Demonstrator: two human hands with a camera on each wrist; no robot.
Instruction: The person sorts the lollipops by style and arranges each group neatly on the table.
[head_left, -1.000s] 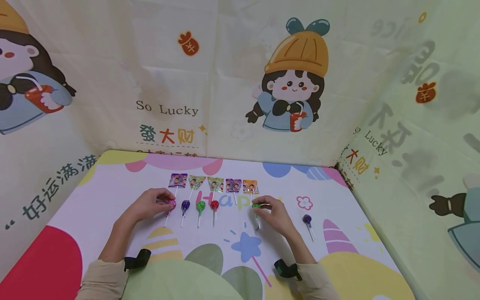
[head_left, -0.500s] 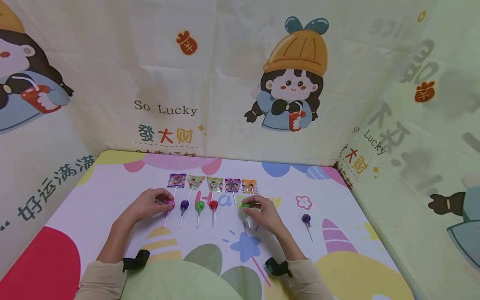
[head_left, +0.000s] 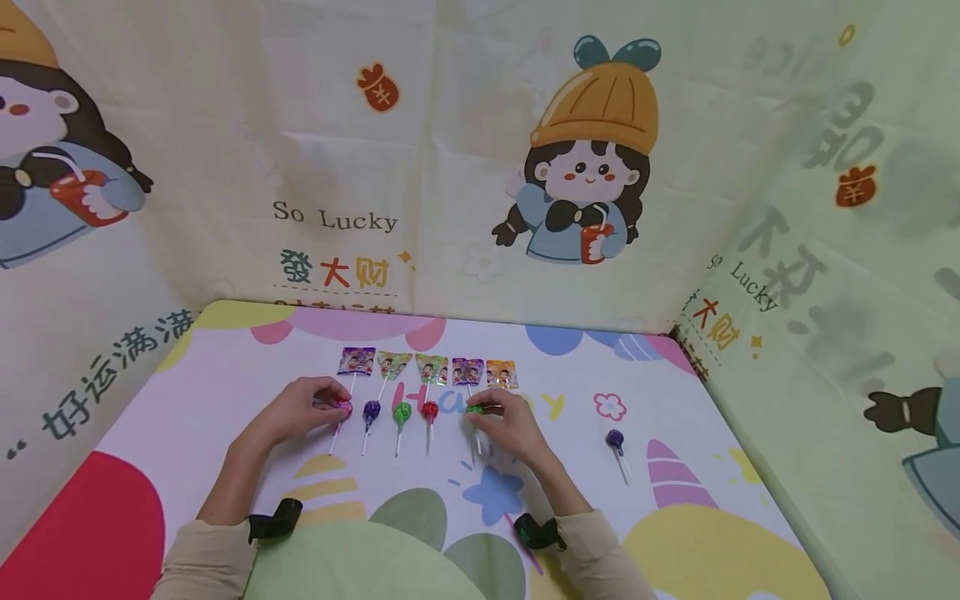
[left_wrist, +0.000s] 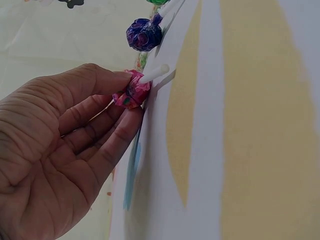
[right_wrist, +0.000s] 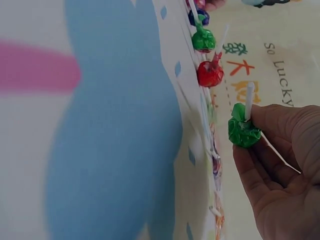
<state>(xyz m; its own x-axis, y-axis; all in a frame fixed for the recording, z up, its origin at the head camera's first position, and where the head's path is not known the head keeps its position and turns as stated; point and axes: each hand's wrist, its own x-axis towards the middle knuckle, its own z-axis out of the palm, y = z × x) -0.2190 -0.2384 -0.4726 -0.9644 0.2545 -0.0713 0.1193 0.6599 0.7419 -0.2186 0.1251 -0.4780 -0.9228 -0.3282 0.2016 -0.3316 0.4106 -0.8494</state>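
At the left end of the near row, my left hand (head_left: 303, 408) pinches a pink lollipop (left_wrist: 134, 90) by its wrapped head, between thumb and fingers. My right hand (head_left: 510, 425) holds a green lollipop (right_wrist: 244, 127) by the head, its white stick pointing toward me, just right of the row. Between the hands lie a purple lollipop (head_left: 372, 412), another green lollipop (head_left: 402, 414) and a red lollipop (head_left: 430, 412), sticks toward me. Apart on the right is a second purple lollipop (head_left: 616, 439).
Behind them runs a row of flat-wrapped lollipops, from a purple packet (head_left: 356, 361) at left to an orange packet (head_left: 502, 373) at right. The table (head_left: 570, 467) has a printed cover. A patterned cloth (head_left: 450, 167) hangs around its back and sides.
My right hand has moved left with the green lollipop, from below the orange packet to nearer the red lollipop. The left hand has stayed on the pink one.
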